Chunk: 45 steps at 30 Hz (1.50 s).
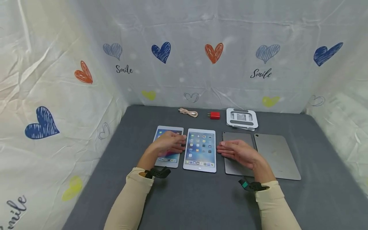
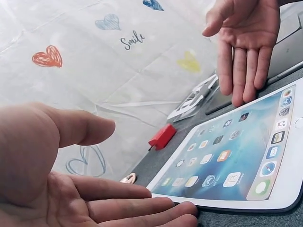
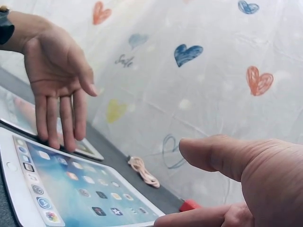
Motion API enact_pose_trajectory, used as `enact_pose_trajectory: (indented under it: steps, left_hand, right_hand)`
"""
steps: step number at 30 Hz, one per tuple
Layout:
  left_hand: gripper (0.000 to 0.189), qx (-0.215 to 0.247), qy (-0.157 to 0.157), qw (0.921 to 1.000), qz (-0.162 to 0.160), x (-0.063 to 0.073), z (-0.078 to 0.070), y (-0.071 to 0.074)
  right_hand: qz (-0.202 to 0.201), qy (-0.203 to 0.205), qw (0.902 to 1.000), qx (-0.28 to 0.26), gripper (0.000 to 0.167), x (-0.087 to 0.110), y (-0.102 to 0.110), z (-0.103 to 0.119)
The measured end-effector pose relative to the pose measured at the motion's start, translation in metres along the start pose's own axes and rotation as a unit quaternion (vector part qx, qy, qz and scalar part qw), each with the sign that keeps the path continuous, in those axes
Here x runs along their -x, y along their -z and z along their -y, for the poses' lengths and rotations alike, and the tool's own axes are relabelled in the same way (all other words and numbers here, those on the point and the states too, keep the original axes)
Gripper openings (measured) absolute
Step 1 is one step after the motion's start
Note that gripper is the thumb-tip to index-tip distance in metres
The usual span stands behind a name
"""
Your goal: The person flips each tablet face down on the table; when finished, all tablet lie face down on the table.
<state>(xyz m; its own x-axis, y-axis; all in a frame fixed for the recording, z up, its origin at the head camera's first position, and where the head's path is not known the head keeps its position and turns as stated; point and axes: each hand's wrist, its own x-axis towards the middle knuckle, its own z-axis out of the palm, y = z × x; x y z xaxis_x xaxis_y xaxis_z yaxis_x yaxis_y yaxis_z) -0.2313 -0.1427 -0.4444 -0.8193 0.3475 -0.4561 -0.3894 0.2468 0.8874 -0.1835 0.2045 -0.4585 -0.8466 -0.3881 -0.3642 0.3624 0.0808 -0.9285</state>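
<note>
A white tablet point(image 1: 199, 150) with app icons on its screen lies face up in the middle of the table. My left hand point(image 1: 168, 143) is at its left edge, fingers straight, above another white tablet point(image 1: 168, 163) that it partly covers. On the opposite side, my right hand point(image 1: 240, 151) has straight fingers directed at the middle tablet's right edge, over a grey tablet point(image 1: 234, 167) lying back up. In the left wrist view, the left fingertips point(image 2: 182, 210) are close by the middle tablet's edge; whether they touch it I cannot tell. Neither hand holds anything.
A larger grey tablet point(image 1: 276, 156) lies back up at the right, beside the smaller one. Along the back are a coiled cable point(image 1: 188, 112), a red charger plug point(image 1: 214, 115) and a folded white stand point(image 1: 242, 123). A printed cloth point(image 1: 187, 64) hangs behind the table.
</note>
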Motion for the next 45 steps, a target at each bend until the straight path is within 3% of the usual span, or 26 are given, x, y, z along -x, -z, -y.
enact_pose_trajectory:
  steps: [7,13,23,30,37,42,45]
  left_hand:
    - [0.055,-0.011,-0.007,0.9998,0.014,-0.002,0.002,-0.002]
    - [0.055,-0.019,0.0,0.9998,0.001,-0.003,0.004,-0.004]
    - [0.059,-0.029,-0.006,0.9996,0.005,0.001,0.003,-0.006]
    - [0.054,-0.043,-0.013,0.9989,0.009,-0.001,-0.002,-0.016]
    - [0.053,-0.069,-0.029,0.9959,0.05,-0.004,-0.003,-0.036]
    - [0.054,-0.044,-0.036,0.9945,0.089,-0.002,-0.003,-0.043]
    - [0.054,-0.027,-0.048,0.9942,0.092,0.0,-0.006,-0.045]
  right_hand:
    - [0.004,-0.006,1.0,-0.004,0.068,-0.002,0.001,0.0]
    - [0.006,-0.002,0.9999,-0.01,0.069,-0.005,0.0,-0.002]
    - [-0.018,0.006,0.9998,-0.011,0.068,-0.009,-0.005,-0.001]
    - [-0.024,0.012,0.9982,-0.054,0.063,-0.011,0.002,-0.004]
    - [-0.027,-0.003,0.9984,-0.05,0.067,-0.001,0.008,-0.002]
    - [-0.038,-0.001,0.9988,-0.032,0.076,0.011,0.016,0.0]
    - [-0.04,0.004,0.999,-0.021,0.079,0.016,0.021,-0.001]
